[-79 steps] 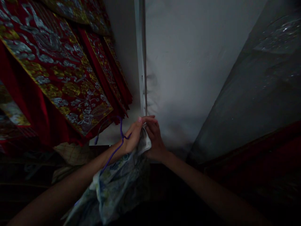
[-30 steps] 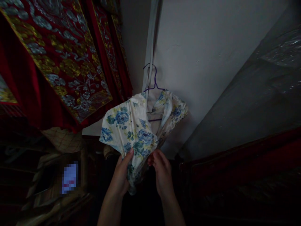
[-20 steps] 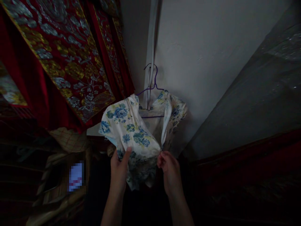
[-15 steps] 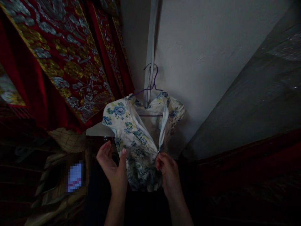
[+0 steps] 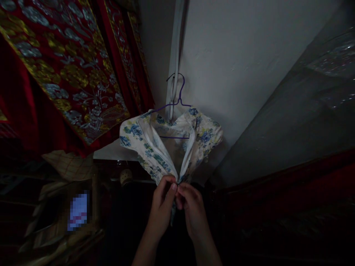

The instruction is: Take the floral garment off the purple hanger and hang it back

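A small white garment with blue flowers (image 5: 203, 135) hangs on a purple wire hanger (image 5: 179, 99), which is hooked on a white strap (image 5: 174, 48) down the wall. My left hand (image 5: 163, 201) and my right hand (image 5: 191, 203) meet just below the garment's open front. Both pinch the two front edges together at one spot. The lower part of the garment is hidden behind my hands and in the dark.
Red cloths with gold and silver embroidery (image 5: 69, 74) hang at the left. A pale wall (image 5: 235, 55) stands behind the garment. A dark plastic-covered surface (image 5: 305, 111) slopes at the right. Dim clutter and a woven item (image 5: 69, 166) lie at the lower left.
The garment went from bunched in my hands to hanging on the hooked hanger. My left hand let go of the left panel, then came in to pinch the front edges beside my right hand.
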Tool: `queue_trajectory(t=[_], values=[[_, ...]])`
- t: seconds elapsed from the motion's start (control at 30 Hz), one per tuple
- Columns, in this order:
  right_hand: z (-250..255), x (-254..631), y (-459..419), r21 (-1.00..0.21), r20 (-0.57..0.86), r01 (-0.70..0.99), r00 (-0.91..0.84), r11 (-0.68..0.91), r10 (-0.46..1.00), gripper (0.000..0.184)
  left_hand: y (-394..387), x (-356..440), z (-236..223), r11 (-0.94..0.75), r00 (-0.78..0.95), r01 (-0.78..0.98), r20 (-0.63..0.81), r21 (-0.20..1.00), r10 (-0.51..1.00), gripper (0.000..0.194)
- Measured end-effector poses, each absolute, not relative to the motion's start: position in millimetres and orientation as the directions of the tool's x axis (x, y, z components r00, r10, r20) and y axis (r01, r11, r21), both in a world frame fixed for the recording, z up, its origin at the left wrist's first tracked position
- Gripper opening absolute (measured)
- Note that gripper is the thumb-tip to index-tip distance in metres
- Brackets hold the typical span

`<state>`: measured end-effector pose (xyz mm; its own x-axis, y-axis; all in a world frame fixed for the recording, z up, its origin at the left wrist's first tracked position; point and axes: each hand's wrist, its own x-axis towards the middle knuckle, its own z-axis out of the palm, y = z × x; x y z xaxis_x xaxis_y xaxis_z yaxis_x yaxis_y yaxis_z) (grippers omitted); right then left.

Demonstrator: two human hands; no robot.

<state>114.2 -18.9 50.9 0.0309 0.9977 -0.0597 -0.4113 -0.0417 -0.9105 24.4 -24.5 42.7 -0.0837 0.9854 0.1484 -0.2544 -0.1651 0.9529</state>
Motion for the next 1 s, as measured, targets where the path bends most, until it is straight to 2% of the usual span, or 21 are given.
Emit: queue_trajectory(t=[0.1,0.23,0.43,0.53,0.7,0.8,1.0], values=[[52.6,107.8,-19.8,-0.86,-0.093,-0.495,-0.083,-0.122,0.992,0.039,-22.4,22.1,42.6,-0.171,-0.181,-0.277,0.123,0.946,0.976,0.031],[55.4,98.4,-22.8,-0.747,-0.156,-0.623,-0.177,-0.234,0.972,0.036,-21.4,19.0,43.8,-0.197,-0.286,-0.249,0.122,0.948,0.95,0.035],[60.3,99.5,-23.7,-0.702,-0.158,-0.644,-0.276,-0.304,0.948,0.039,-24.0,20.0,43.6,-0.196,-0.356,-0.205,0.113,0.959,0.927,0.04],[65.4,107.2,-16.4,-0.745,-0.125,-0.621,-0.225,-0.241,0.966,0.039,-24.2,21.2,40.0,-0.222,-0.347,-0.152,0.158,0.963,0.925,0.041],[92.0,121.4,16.2,-0.781,-0.08,-0.62,-0.032,-0.082,0.996,0.029,-23.1,28.7,31.8,-0.231,-0.321,-0.085,0.193,0.969,0.927,0.043],[117.3,122.9,44.9,-0.803,-0.007,-0.594,0.094,0.051,0.996,0.022,-21.3,33.5,22.9,-0.208,-0.289,-0.063,0.182,0.976,0.94,0.043],[170.7,106.9,91.6,-0.85,0.168,-0.47,0.188,0.239,0.968,0.02,-10.1,30.3,-6.1,-0.201,-0.277,0.04,0.204,0.979,0.939,0.038]])
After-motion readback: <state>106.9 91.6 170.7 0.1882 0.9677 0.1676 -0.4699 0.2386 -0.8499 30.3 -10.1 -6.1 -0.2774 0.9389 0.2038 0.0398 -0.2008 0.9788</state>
